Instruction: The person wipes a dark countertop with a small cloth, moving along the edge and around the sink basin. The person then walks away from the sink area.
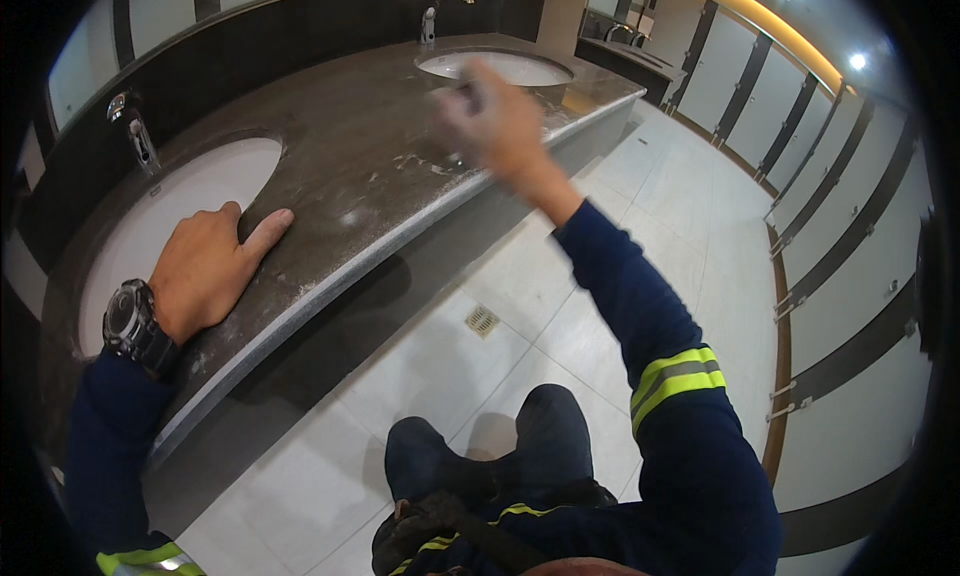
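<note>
A dark stone washroom countertop (322, 156) with a rough, whitish front edge runs across the view, with pale dust and smears along it. My left hand (206, 265), a black watch on its wrist, rests on the counter beside the nearer white oval basin (176, 201); its thumb is spread and it holds nothing. Blurred by motion, my right hand (491, 118) is over the counter, in front of the farther white basin (517, 67). Its fingers are curled, and whether something small is in them cannot be told. Whitish dust marks its fingers.
Chrome faucets stand behind the nearer basin (139, 137) and the farther one (431, 21). Below lies a pale tiled floor (555, 306) with a square drain grate (482, 321). Toilet cubicle doors (847, 276) line the right side. Another counter (630, 55) is at the far end.
</note>
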The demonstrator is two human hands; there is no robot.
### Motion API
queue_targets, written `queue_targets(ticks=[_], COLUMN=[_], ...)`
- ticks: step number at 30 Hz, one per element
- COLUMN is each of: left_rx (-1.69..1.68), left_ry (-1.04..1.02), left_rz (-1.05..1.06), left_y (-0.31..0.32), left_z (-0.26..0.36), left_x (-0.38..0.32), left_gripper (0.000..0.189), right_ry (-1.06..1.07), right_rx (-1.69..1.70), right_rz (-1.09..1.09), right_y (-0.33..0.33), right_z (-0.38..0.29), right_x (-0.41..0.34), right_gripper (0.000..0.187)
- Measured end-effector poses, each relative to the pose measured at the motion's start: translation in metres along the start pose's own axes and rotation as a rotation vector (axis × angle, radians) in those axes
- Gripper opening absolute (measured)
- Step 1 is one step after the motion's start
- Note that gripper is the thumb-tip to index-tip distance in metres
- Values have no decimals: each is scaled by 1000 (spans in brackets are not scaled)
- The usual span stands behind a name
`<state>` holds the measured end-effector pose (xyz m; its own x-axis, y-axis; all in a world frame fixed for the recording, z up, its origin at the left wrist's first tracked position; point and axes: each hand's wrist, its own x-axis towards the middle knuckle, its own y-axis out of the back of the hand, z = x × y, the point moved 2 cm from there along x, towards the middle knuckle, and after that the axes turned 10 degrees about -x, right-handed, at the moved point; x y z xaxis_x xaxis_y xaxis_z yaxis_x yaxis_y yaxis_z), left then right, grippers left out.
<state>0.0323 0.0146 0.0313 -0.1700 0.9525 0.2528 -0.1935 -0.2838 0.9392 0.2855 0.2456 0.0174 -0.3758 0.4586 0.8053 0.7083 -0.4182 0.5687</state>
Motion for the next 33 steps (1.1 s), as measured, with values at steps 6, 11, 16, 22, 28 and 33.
queue_targets(ticks=[6, 11, 16, 22, 28, 33], left_rx=[-19, -29, -15, -17, -39, -8], left_ry=[-53, 21, -39, 27, 10, 46], left_rz=[6, -33, 3, -10, 29, -6], left_y=[-2, 1, 0, 4, 1, -2], left_z=[8, 3, 9, 7, 9, 15], left_x=[3, 0, 4, -1, 2, 12], left_gripper=[81, 81, 79, 74, 74, 69], right_ry=[-153, -34, -162, 49, -243, -312], right_rx=[60, -157, -247, 105, -344, 328], right_rz=[-18, -118, 74, 54, 143, -175], right_y=[19, 13, 32, 1, 40, 8], right_z=[96, -16, 92, -54, 210, 134], right_x=[7, 0, 24, -19, 14, -3], right_gripper=[35, 31, 35, 34, 41, 42])
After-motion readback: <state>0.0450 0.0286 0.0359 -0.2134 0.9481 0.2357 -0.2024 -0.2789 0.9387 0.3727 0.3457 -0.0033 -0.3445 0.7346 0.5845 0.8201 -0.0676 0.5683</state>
